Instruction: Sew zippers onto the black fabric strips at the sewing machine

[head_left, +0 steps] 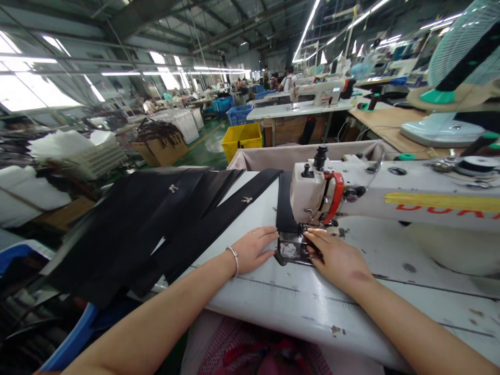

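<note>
A white sewing machine (312, 195) with an orange guard stands over the table in front of me. Behind its presser foot a black strip of material (287, 208) lies flat on the tabletop. My left hand (255, 250), with a bracelet at the wrist, rests flat left of the metal needle plate (291, 250); its fingers are stretched out and reach the plate's edge. On the plate's right side lies my right hand (339, 258). Its index finger reaches the presser foot (302, 229), and the thumb is apart below. Nothing held shows in either hand.
Black panels (128, 208) with small metal fittings spread over the table's left side. A fabric-lined bin (273, 155) stands behind the table, with a yellow crate (242, 136) beyond. A fan (445, 125) stands at the right. A blue tub (74, 338) sits lower left.
</note>
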### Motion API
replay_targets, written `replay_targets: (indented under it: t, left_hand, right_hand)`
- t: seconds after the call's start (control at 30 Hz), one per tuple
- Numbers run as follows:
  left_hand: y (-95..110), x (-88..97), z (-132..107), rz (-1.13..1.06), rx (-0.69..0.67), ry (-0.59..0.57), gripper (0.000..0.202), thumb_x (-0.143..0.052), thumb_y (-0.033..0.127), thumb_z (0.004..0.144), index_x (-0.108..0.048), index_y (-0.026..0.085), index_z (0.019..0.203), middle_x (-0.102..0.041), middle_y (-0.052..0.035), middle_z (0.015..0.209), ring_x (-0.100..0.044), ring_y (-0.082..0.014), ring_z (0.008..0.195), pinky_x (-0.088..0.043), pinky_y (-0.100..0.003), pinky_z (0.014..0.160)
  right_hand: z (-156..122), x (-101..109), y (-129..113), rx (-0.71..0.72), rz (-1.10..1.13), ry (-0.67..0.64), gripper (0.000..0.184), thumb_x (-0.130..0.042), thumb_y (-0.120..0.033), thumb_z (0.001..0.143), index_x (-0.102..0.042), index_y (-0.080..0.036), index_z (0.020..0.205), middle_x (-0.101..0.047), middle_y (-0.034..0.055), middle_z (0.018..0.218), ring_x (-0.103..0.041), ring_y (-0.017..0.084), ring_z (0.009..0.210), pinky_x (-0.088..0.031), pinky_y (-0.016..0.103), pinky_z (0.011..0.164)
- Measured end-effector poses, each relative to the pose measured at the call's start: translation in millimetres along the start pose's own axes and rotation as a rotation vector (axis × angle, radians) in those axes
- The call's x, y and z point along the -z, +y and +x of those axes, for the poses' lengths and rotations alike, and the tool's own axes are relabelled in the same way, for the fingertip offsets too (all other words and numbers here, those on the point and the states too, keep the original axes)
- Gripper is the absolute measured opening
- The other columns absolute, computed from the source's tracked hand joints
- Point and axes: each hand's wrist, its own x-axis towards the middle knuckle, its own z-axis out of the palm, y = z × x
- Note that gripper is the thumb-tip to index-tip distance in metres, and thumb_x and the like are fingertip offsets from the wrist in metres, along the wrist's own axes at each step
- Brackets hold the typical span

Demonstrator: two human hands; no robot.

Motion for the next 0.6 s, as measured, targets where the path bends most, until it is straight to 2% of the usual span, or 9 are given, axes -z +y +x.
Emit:
replay_targets:
  t: [0.17,0.23,0.27,0.33,0.4,0.43,0.5,0.57,0.6]
  left_hand:
    - [-2,7.4,-3,0.047,0.007,-0.056,0.049,-0.047,0.034,0.093,-0.038,0.019,0.139,-0.039,-0.0087,0.144,-0.035,-0.0187,0.134,-0.028,-0.035,0.115]
    - [-9,14.0,-13,0.104,0.096,-0.052,0.055,-0.049,0.04,0.092,-0.035,0.023,0.142,-0.038,-0.0061,0.146,-0.031,-0.0206,0.137,-0.023,-0.04,0.116]
    - [-14,17.3,-20,0.148,0.188,-0.026,0.058,-0.049,0.042,0.091,-0.033,0.022,0.143,-0.036,-0.0083,0.146,-0.028,-0.0248,0.138,-0.02,-0.046,0.115]
    - [-22,22.9,-34,0.242,0.411,0.05,0.062,-0.043,0.046,0.093,-0.031,0.012,0.143,-0.033,-0.0204,0.145,-0.024,-0.0383,0.137,-0.019,-0.063,0.107]
    - [-23,26.8,-44,0.3,0.554,0.095,0.066,-0.036,0.049,0.094,-0.034,0.001,0.139,-0.036,-0.0316,0.138,-0.029,-0.0473,0.13,-0.025,-0.069,0.097]
    - [-20,28.0,-45,0.305,0.559,0.087,0.065,-0.036,0.051,0.094,-0.04,0.001,0.136,-0.042,-0.0316,0.132,-0.037,-0.0462,0.125,-0.03,-0.066,0.095]
    - [-8,28.5,-40,0.284,0.469,0.036,0.055,-0.037,0.052,0.094,-0.053,0.012,0.128,-0.056,-0.0198,0.12,-0.052,-0.0333,0.113,-0.04,-0.049,0.095]
    - [6,25.9,-26,0.256,0.337,-0.007,0.045,-0.039,0.051,0.094,-0.055,0.023,0.125,-0.058,-0.0095,0.12,-0.055,-0.0234,0.109,-0.042,-0.037,0.096]
    - [13,23.5,-18,0.252,0.288,-0.013,0.043,-0.041,0.05,0.094,-0.052,0.027,0.129,-0.054,-0.0072,0.127,-0.052,-0.0226,0.114,-0.04,-0.036,0.099]
  right_hand:
    - [-2,5,-5,-0.026,-0.017,-0.013,0.043,-0.042,-0.027,0.09,-0.05,-0.022,0.132,-0.05,0.0027,0.137,-0.05,0.022,0.118,-0.045,0.037,0.095]
    - [-4,5,-8,-0.035,-0.026,-0.015,0.044,-0.041,-0.028,0.091,-0.048,-0.022,0.134,-0.048,0.0023,0.139,-0.049,0.022,0.12,-0.045,0.037,0.095]
    - [-4,5,-8,-0.042,-0.031,-0.015,0.045,-0.041,-0.028,0.092,-0.046,-0.022,0.136,-0.046,0.0024,0.141,-0.048,0.023,0.121,-0.045,0.037,0.096]
    - [-3,6,-8,-0.055,-0.04,-0.014,0.046,-0.04,-0.028,0.092,-0.044,-0.021,0.137,-0.045,0.0037,0.141,-0.046,0.024,0.123,-0.045,0.039,0.096]
    - [1,11,-8,-0.065,-0.046,-0.015,0.046,-0.04,-0.026,0.092,-0.045,-0.02,0.137,-0.048,0.0057,0.139,-0.047,0.026,0.121,-0.047,0.04,0.092]
    - [2,15,-10,-0.066,-0.048,-0.017,0.044,-0.041,-0.025,0.092,-0.047,-0.02,0.135,-0.05,0.0067,0.137,-0.049,0.026,0.119,-0.048,0.041,0.09]
    - [2,24,-21,-0.059,-0.048,-0.018,0.039,-0.041,-0.023,0.091,-0.054,-0.02,0.128,-0.056,0.0076,0.13,-0.054,0.026,0.113,-0.051,0.04,0.085]
    - [-7,32,-44,-0.024,-0.039,-0.013,0.034,-0.04,-0.025,0.093,-0.059,-0.022,0.121,-0.06,0.0058,0.124,-0.056,0.024,0.11,-0.051,0.039,0.086]
    - [-16,33,-58,0.016,-0.027,-0.007,0.034,-0.038,-0.027,0.094,-0.06,-0.023,0.12,-0.061,0.0045,0.123,-0.056,0.023,0.111,-0.05,0.038,0.088]
